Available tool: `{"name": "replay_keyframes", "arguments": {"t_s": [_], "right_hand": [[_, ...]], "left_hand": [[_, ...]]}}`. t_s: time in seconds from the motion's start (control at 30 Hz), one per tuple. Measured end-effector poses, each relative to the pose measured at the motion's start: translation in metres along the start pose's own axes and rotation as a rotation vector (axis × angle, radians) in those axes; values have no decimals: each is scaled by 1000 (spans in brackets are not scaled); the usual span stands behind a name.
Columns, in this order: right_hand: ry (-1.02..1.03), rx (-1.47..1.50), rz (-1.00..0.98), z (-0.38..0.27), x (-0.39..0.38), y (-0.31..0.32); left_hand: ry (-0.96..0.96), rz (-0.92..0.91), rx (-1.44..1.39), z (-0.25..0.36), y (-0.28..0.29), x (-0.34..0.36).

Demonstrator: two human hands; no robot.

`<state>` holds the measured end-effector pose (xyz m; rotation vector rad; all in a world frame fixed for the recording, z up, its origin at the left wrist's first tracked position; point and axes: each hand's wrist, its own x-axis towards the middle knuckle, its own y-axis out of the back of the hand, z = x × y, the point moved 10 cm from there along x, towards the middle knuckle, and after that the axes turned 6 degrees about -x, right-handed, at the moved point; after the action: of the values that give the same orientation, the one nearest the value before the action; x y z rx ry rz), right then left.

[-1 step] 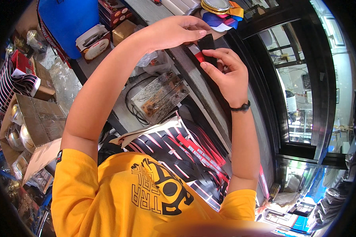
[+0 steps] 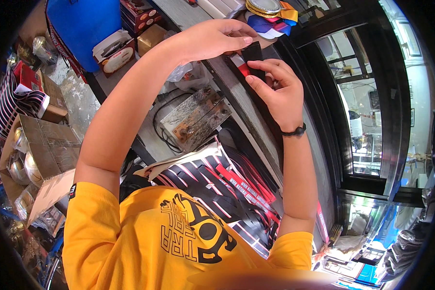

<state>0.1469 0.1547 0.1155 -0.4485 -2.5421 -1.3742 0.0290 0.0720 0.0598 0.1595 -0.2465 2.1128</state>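
Note:
Over the grey ledge, a short length of black, red and white ribbon (image 2: 252,54) is stretched between my two hands. My left hand (image 2: 224,37) is bent over its upper end, with the fingertips closed on the black part. Lower down, my right hand (image 2: 280,89) pinches the ribbon between thumb and fingers, and a black bracelet sits on that wrist. The ribbon's red and white part shows left of my right fingertips. Below my arms lies a heap of striped black, white and red ribbons (image 2: 246,186), some with print.
Medals (image 2: 263,6) with coloured ribbons lie beyond my left hand. A worn metal device (image 2: 195,121) with a black cord sits between my arms. An open cardboard box (image 2: 48,145) of round wrapped things stands left, a blue container (image 2: 84,31) farther back. Dark-framed glass (image 2: 362,111) runs along the right.

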Motion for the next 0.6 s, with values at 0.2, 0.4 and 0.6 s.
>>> {"name": "replay_keyframes", "arguments": {"t_s": [0.2,0.4,0.6], "right_hand": [[27,-11,-5,-1,4,0],[32,6,-18,1,3,-2],[162,43,20,-5,3,-1]], "left_hand": [[-21,2,43,4,3,2],[-41,24,61,4,4,3],[-20,19,79,2,5,3]]}}
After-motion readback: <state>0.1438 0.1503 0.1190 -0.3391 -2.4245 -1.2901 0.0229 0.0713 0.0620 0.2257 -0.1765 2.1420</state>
